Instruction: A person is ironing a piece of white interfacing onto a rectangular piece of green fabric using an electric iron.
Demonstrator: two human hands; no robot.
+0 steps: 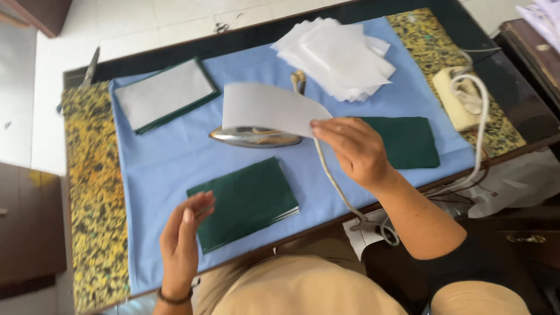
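Note:
My right hand pinches a white rectangular sheet by its right edge and holds it in the air over the iron. My left hand hovers open, fingers apart, at the left edge of a stack of dark green fabric pieces near the table's front. The metal iron rests on the light blue cloth, partly hidden by the sheet. Its cord runs under my right wrist and off the front edge.
A loose pile of white sheets lies at the back. A second green piece sits to the right, and a green stack topped with a white sheet at back left. A power strip rests on the yellow patterned padding.

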